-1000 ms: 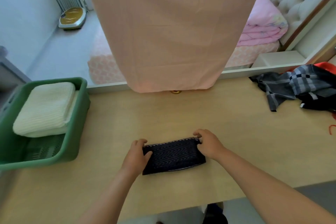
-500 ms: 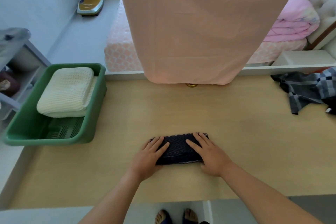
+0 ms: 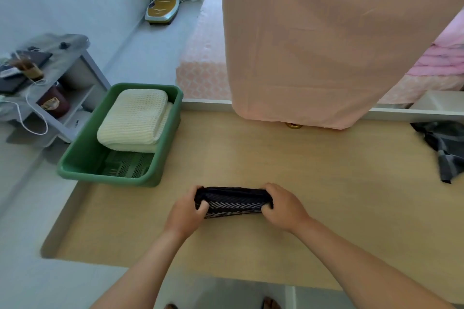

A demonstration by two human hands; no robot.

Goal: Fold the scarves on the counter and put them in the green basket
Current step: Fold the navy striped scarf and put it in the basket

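A folded dark navy scarf [image 3: 233, 202] with a pale zigzag weave is at the front middle of the wooden counter [image 3: 313, 170]. My left hand [image 3: 187, 211] grips its left end and my right hand [image 3: 282, 204] grips its right end, fingers curled under the cloth. The green basket [image 3: 165, 155] stands at the counter's left end and holds a folded cream knitted scarf [image 3: 135, 120]. A grey checked scarf [image 3: 444, 148] lies crumpled at the far right.
A peach cloth [image 3: 326, 40] hangs down over the counter's back edge. Behind it is a bed with pink bedding [image 3: 442, 63]. A grey side table [image 3: 50, 83] with clutter stands left of the basket, off the counter.
My hands lay flat on the folded navy scarf half a second ago; now both grip its ends. The view has swung left, bringing the basket nearer the middle.
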